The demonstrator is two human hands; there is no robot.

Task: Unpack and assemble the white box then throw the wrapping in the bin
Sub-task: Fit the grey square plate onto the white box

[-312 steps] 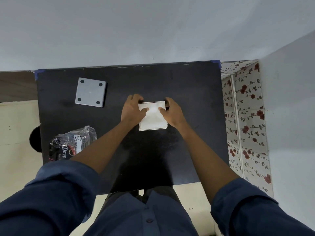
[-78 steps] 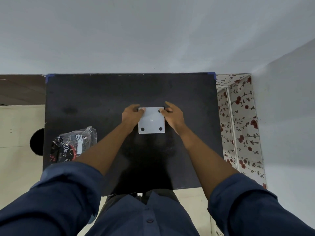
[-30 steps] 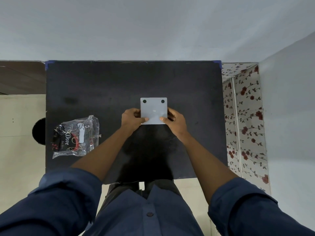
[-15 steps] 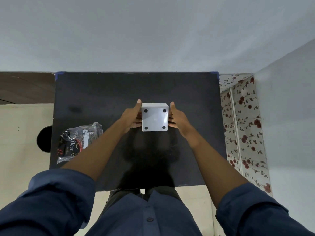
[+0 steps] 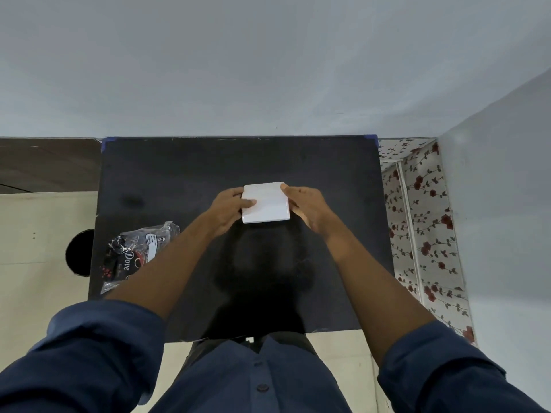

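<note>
The white box (image 5: 268, 204) sits at the middle of the black table (image 5: 185, 174), its plain white face turned up. My left hand (image 5: 228, 208) grips its left side, thumb lying over the top face. My right hand (image 5: 307, 205) holds its right side with fingers along the edge. The crumpled clear and black plastic wrapping (image 5: 135, 253) with "Dove" printed on it lies on the table's left part, near the edge and apart from both hands.
A round black bin (image 5: 79, 253) stands on the floor just left of the table, partly hidden by the tabletop. A grey wall runs behind the table. A wall and rose-patterned covering (image 5: 423, 234) close off the right side.
Half a second ago the box showed its face with black dots between my palms. It has since been turned so a plain white face points up, and my left thumb rests on top.
</note>
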